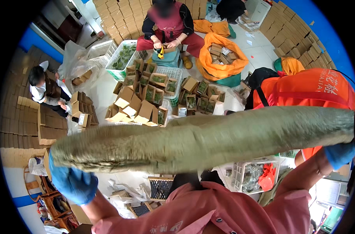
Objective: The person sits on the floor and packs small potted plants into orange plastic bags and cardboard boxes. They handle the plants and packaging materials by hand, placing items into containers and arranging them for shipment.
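Observation:
A long olive-green piece of cloth (201,136) is stretched across the view in front of me, bunched and blurred in places. My left hand (74,182), in a blue glove, is closed on its left end, with the fingertips partly hidden behind the fabric. At the far right, my right hand (340,155), also gloved in blue, grips the other end from below. Both arms are raised and spread wide. Part of the floor and the things behind the cloth are hidden by it.
Ahead, open cardboard boxes (136,105) with green plants crowd the floor beside white crates (122,58). An orange sack (222,58) holds small boxes. A co-worker in orange (306,87) is close at right; others sit ahead and left. A crate (255,175) stands near me.

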A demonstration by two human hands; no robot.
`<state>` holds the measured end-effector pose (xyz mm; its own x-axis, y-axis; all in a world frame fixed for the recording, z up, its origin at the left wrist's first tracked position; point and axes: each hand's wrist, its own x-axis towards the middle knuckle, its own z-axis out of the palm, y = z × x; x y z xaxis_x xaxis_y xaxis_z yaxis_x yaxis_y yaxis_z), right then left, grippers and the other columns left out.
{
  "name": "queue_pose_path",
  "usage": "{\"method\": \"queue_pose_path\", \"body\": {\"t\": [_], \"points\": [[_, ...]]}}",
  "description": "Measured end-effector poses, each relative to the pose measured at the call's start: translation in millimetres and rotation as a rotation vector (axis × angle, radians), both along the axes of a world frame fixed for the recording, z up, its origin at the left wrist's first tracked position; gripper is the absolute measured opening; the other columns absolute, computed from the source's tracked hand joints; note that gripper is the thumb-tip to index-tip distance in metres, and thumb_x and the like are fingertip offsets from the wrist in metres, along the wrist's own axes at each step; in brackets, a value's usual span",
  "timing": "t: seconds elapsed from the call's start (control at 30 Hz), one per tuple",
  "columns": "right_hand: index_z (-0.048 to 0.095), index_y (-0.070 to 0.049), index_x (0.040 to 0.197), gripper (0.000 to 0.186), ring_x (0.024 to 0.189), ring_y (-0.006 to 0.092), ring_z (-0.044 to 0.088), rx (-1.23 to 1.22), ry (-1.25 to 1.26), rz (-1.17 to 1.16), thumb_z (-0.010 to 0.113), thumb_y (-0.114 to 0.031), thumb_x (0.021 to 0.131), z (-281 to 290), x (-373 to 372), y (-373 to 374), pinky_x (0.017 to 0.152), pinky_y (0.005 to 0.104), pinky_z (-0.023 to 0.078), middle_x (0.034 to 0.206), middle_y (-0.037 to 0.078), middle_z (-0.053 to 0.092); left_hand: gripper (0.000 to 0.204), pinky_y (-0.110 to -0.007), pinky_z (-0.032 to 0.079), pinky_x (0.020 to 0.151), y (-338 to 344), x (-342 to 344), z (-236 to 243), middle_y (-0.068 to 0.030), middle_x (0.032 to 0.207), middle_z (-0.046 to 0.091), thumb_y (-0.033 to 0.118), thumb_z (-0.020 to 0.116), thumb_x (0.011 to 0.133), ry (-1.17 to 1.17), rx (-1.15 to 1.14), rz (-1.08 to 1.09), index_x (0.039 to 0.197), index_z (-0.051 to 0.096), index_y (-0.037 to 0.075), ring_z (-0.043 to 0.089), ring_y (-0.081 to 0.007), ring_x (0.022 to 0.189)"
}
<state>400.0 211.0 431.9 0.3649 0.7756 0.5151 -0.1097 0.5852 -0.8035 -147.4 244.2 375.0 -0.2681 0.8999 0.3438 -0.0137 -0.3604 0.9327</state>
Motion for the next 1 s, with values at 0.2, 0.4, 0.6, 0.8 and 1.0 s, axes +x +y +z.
{"method": "queue_pose_path", "body": {"t": [0.2, 0.4, 0.6, 0.8, 1.0], "points": [[0.045, -0.005, 0.135, 0.041, 0.116, 0.0203, 0.051, 0.12, 0.083, -0.454, 0.047, -0.014, 0.095, 50.2, -47.6, 65.7, 0.1, 0.0331, 0.04, 0.129, 0.009, 0.053, 0.016, -0.022, 0.032, 0.043, 43.9, 29.5, 59.7, -0.0002, 0.058, 0.045, 0.014, 0.049, 0.087, -0.014, -0.072, -0.192, 0.094, 0.056, 0.002, 0.038, -0.0094, 0.046], [0.045, -0.004, 0.133, 0.043, 0.113, 0.0231, 0.054, 0.196, -0.898, -0.827, 0.052, -0.009, 0.091, 99.9, -2.0, -1.0, 0.099, 0.0352, 0.041, 0.126, 0.014, 0.054, 0.027, -0.029, 0.048, 0.076, 77.1, 83.4, 82.8, -0.0039, 0.098, 0.062, 0.019, 0.052, 0.093, 0.283, 0.159, -0.247, 0.115, 0.056, 0.002, 0.059, -0.0165, 0.087], [0.062, -0.002, 0.104, 0.021, 0.089, 0.0171, 0.061, -0.644, -0.761, -0.329, 0.051, -0.016, 0.092, -63.9, -107.8, -37.0, 0.083, 0.0338, 0.048, 0.095, 0.01, 0.064, 0.047, -0.032, 0.043, 0.089, 40.8, 167.6, -72.3, -0.0121, 0.115, 0.053, 0.015, 0.07, 0.077, 0.66, -0.089, -0.834, 0.12, 0.053, 0.003, 0.052, -0.022, 0.103], [0.06, -0.004, 0.108, 0.052, 0.089, 0.0365, 0.057, -0.322, -0.874, 0.267, 0.078, -0.027, 0.065, -105.4, -172.3, -68.7, 0.079, 0.0402, 0.048, 0.101, 0.017, 0.059, 0.051, -0.039, 0.032, 0.105, -79.8, 249.5, -222.9, -0.0136, 0.126, 0.048, 0.022, 0.062, 0.085, 0.188, -0.109, -1.202, 0.13, 0.044, 0.005, 0.041, -0.026, 0.123], [0.05, -0.001, 0.123, 0.072, 0.101, 0.0351, 0.055, -0.567, -0.916, 0.038, 0.078, -0.035, 0.067, -127.9, -130.3, -123.5, 0.088, 0.04, 0.045, 0.114, 0.019, 0.056, 0.031, -0.039, 0.048, 0.082, -70.0, 246.9, -177.7, -0.0109, 0.099, 0.066, 0.016, 0.059, 0.079, 0.749, -0.223, -0.772, 0.108, 0.064, 0.006, 0.062, -0.0273, 0.092]]}}
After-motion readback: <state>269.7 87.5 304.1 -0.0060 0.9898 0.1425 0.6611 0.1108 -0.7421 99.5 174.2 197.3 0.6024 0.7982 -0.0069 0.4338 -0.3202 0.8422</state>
